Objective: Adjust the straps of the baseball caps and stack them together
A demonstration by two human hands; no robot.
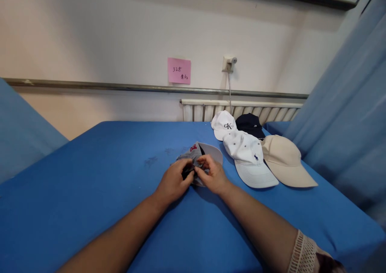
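A grey baseball cap with a small red mark lies on the blue-covered table, its brim toward the right. My left hand grips the near-left part of this cap, thumb and fingers pinched on it. From the other side, my right hand pinches the same cap, its fingertips close to those of the left. The exact bit between my fingertips is too small to make out. Right of my hands rest a white cap with a small dark emblem, a beige cap, a white cap with letters and a dark navy cap.
The blue cloth covers the table. Behind it are a wall with a metal rail, a radiator, a plugged socket and a pink note. Blue curtains hang at both sides.
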